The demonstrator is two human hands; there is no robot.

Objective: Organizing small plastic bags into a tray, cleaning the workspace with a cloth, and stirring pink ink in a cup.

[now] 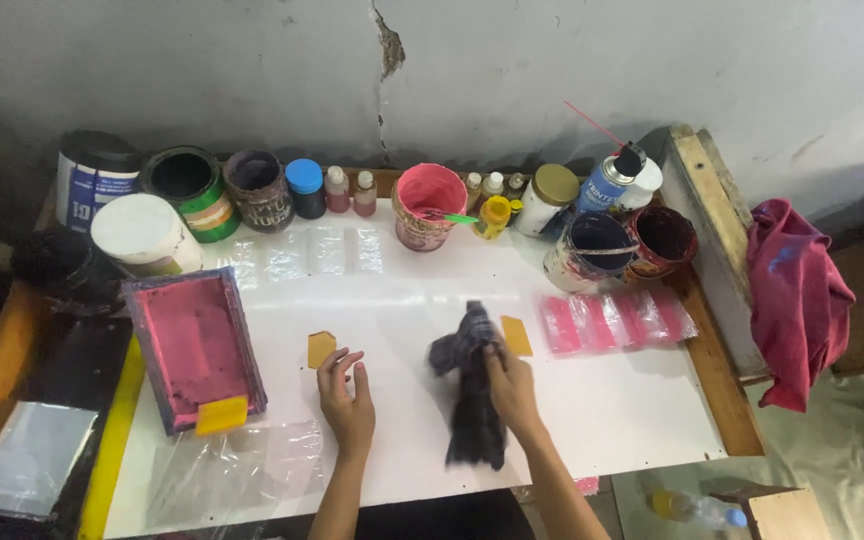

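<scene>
The right hand (510,385) grips a dark rag (467,385) hanging lengthwise toward the person; the left hand (347,395) lies open and empty, just below a yellow card (320,348) on the table (612,410).

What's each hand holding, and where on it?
Right hand grips a dark checked rag around its bunched upper part. Left hand holds nothing, resting flat on the white table.

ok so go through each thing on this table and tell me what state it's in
right hand: gripping a dark rag
dark rag: crumpled, blurred
left hand: flat on the white board
white board: lying flat
yellow card: lying by the left fingertips
pink bucket: open, green stick inside
framed screen: pink-coated, lying flat
spray can: upright
</scene>
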